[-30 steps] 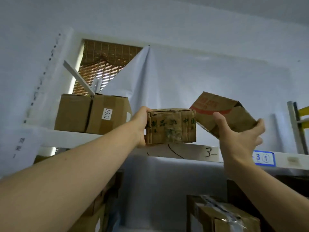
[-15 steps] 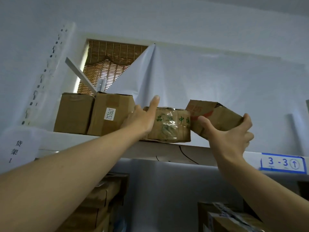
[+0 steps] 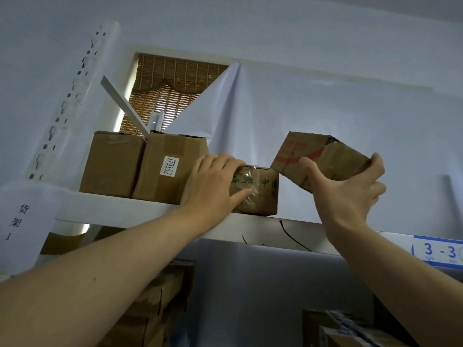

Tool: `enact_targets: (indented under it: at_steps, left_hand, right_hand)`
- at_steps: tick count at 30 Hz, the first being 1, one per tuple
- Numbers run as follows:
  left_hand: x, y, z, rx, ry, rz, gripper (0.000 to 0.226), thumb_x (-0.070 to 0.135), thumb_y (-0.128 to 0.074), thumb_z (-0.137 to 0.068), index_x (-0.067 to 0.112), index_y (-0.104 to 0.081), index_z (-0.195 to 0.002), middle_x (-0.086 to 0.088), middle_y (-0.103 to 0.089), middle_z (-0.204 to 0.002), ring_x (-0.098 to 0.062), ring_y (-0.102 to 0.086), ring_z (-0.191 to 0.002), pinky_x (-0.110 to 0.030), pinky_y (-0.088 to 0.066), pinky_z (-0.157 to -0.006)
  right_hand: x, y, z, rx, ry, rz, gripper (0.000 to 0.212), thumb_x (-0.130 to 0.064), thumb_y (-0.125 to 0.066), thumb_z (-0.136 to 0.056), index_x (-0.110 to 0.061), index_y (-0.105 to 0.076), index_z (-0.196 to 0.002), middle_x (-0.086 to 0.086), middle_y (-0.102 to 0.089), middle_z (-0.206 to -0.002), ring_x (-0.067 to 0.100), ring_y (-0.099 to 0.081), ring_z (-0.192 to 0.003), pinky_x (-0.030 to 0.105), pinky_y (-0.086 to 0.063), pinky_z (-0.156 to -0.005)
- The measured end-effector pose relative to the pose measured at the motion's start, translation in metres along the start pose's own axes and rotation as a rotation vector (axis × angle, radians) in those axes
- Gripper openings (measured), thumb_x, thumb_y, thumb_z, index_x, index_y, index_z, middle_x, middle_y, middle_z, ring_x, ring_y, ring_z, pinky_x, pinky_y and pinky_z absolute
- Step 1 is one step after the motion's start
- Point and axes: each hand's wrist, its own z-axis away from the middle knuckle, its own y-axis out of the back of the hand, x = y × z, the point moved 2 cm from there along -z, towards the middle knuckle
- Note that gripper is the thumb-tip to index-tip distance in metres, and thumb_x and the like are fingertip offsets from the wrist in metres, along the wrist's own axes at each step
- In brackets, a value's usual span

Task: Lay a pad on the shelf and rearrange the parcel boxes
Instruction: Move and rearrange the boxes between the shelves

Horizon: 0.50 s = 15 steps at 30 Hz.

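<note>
My left hand (image 3: 213,184) lies with nearly straight fingers (image 3: 235,164) over the top and front of the small taped box (image 3: 260,190), thumb pressed on its clear tape; nothing is pinched. My right hand (image 3: 347,190) is spread wide, thumb on the front face and fingers round the far right edge, gripping the red-printed box (image 3: 315,152) in the air. I count four boxes up here: that tilted one, its long axis sloping down to the right above the shelf (image 3: 120,209); the small one standing on the shelf edge, long axis along it; and, just left, the labelled box (image 3: 170,169) touching the plain box (image 3: 112,162). A white sheet (image 3: 325,126) hangs behind. A blue tag (image 3: 439,251) reads 3-3.
</note>
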Motion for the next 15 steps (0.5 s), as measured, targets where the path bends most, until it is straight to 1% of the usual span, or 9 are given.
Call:
enact_targets:
  at_steps: [4,6,8,11,15]
  left_hand:
    - [-0.006,-0.005,-0.005,-0.021,0.071,-0.019,0.051,0.048,-0.068,-0.086,0.029,-0.055,-0.131,0.007,-0.053,-0.134,-0.016,-0.040,-0.128,-0.032,-0.025,-0.113]
    - [-0.010,-0.006,-0.005,-0.035,0.116,-0.058,0.059,0.048,-0.070,-0.085,0.030,-0.049,-0.137,0.004,-0.044,-0.143,-0.018,-0.033,-0.136,-0.034,-0.022,-0.116]
    - [-0.015,-0.006,-0.002,-0.030,0.168,-0.088,0.072,0.049,-0.071,-0.083,0.028,-0.040,-0.144,-0.001,-0.033,-0.152,-0.023,-0.023,-0.143,-0.037,-0.019,-0.119]
    - [-0.026,0.000,0.005,-0.006,0.189,-0.137,0.084,0.053,-0.070,-0.082,0.025,-0.031,-0.150,-0.005,-0.023,-0.158,-0.026,-0.014,-0.148,-0.043,-0.016,-0.122]
    - [-0.046,0.007,0.011,-0.055,0.229,-0.097,0.084,0.053,-0.068,-0.084,0.028,-0.026,-0.153,-0.002,-0.014,-0.162,-0.025,-0.005,-0.151,-0.046,-0.011,-0.124]
  right_hand:
    - [-0.016,-0.017,-0.002,-0.029,0.015,-0.023,0.121,-0.064,-0.081,-0.064,-0.028,-0.010,-0.154,0.011,-0.031,-0.140,0.028,-0.034,-0.132,0.036,-0.034,-0.087]
    - [-0.025,-0.030,-0.003,-0.054,0.036,-0.021,0.122,-0.065,-0.081,-0.063,-0.028,-0.009,-0.154,0.010,-0.031,-0.139,0.028,-0.034,-0.131,0.036,-0.034,-0.087]
    - [-0.034,-0.043,-0.003,-0.093,0.047,0.006,0.122,-0.066,-0.080,-0.063,-0.028,-0.009,-0.154,0.011,-0.030,-0.138,0.028,-0.033,-0.131,0.037,-0.034,-0.086]
    - [-0.044,-0.066,0.000,-0.165,0.055,0.083,0.123,-0.070,-0.078,-0.062,-0.027,-0.008,-0.153,0.011,-0.030,-0.139,0.029,-0.031,-0.132,0.040,-0.034,-0.084]
    - [-0.052,-0.097,0.007,-0.264,0.072,0.186,0.126,-0.076,-0.076,-0.059,-0.029,-0.007,-0.153,0.012,-0.028,-0.143,0.032,-0.028,-0.136,0.049,-0.041,-0.095]
